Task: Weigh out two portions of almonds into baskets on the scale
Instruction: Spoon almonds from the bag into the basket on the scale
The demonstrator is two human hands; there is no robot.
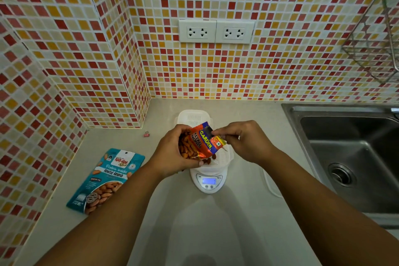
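The white scale (209,181) at six o'clock of centre carries a basket (224,158). Above it, the orange almond packet (201,143), light and crinkly, is cradled by the left hand (172,151); the right hand (241,140) pinches its corner.

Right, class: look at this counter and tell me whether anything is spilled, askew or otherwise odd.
Nothing is spilled. The almonds that have left the orange packet lie in the white basket on the scale. One small oddity: a pink binder clip lies loose by the tiled wall.
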